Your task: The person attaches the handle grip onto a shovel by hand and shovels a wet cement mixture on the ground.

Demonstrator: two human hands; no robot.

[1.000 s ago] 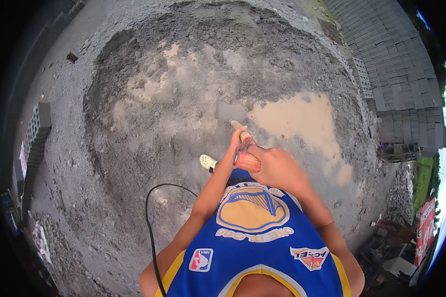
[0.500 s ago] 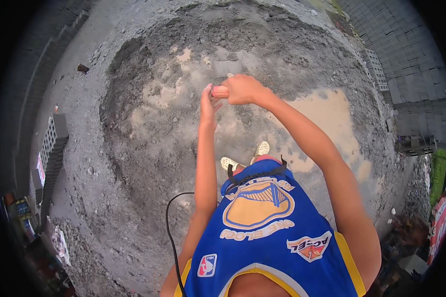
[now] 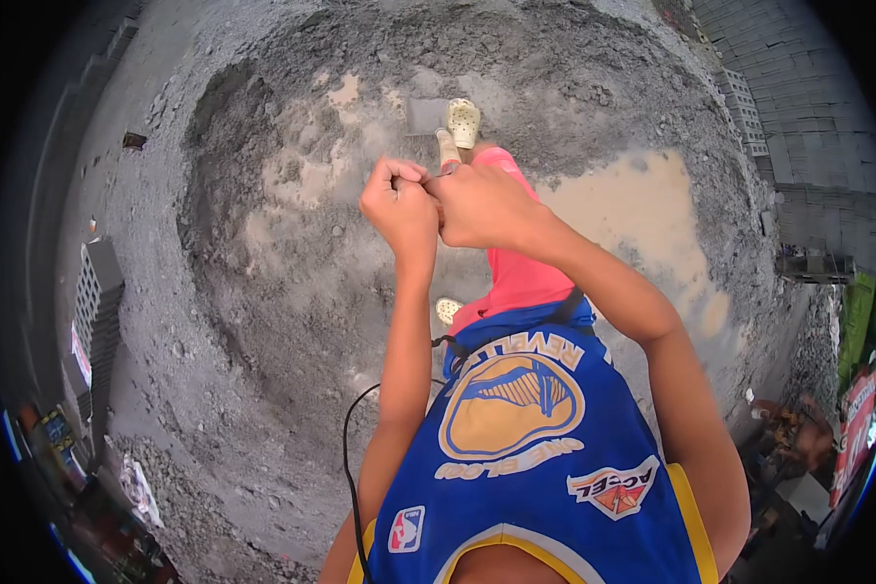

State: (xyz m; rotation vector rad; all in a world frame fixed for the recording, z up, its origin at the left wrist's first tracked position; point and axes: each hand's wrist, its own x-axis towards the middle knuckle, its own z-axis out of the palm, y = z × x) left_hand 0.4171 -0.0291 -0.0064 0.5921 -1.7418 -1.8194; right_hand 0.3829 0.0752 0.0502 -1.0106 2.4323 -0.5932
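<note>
A shovel (image 3: 426,117) stands with its flat grey blade against the wet ground ahead of me, and its pale shaft rises toward my hands. My right hand (image 3: 487,206) is wrapped around the top grip of its handle. Beside it, my left hand (image 3: 401,206) is closed at the same grip, touching the right one. Both hands hide most of the handle. One foot in a cream perforated clog (image 3: 464,123) is at the blade's right side, touching or very near it. The other clog (image 3: 447,310) rests on the ground closer to me.
Grey mixed material forms a raised ring (image 3: 226,127) around me, with a tan puddle (image 3: 633,219) on the right. Stacked hollow blocks (image 3: 97,292) stand at the left, and more blocks (image 3: 798,107) at the far right. A black cable (image 3: 346,457) hangs by my left arm.
My right-side foot has lifted forward from near me to the shovel blade. My left hand has gone from fingers spread beside the handle to closed at it, and both hands are slightly nearer me.
</note>
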